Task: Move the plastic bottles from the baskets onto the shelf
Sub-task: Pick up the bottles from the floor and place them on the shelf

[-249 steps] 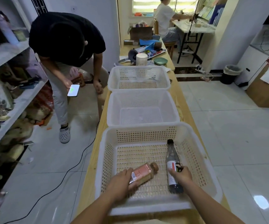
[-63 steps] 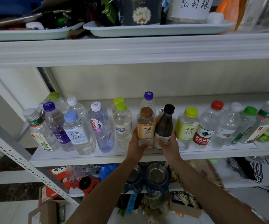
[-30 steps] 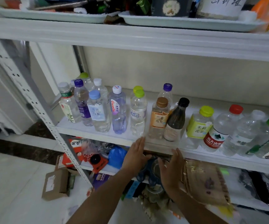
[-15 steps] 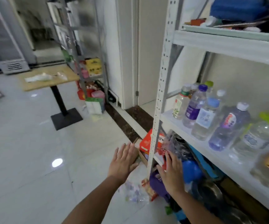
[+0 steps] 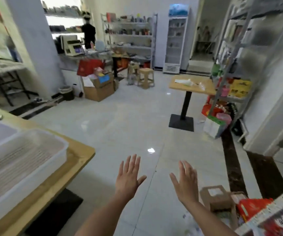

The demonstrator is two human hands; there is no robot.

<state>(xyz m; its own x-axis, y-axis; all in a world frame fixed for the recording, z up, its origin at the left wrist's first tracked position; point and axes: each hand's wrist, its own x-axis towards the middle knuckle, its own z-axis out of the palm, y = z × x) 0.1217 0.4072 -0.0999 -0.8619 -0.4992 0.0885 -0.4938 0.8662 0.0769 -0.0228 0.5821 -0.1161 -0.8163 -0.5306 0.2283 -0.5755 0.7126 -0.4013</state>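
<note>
**Bare hands over open floor**

Pale tile floor (image 5: 123,116) lies wide and clear ahead. Left hand (image 5: 128,178) and right hand (image 5: 185,182) hover with fingers spread, holding nothing. White basket (image 5: 23,169) sits at the wooden table's (image 5: 79,155) near corner, left. Shelf (image 5: 271,212) edge shows at lower right. No bottles are in sight.

basket (image 5: 23,160) blurred, its inside unreadable; shelf (image 5: 273,212) cut off by edge.

A: What's on the left?
B: A basket (image 5: 23,160) on the bench (image 5: 76,155); the shelf (image 5: 273,212) edge sits at lower right.
A: And ahead?
B: A small table (image 5: 191,85) stands across the floor (image 5: 128,120), with stools (image 5: 141,77) behind it to the left.
</note>
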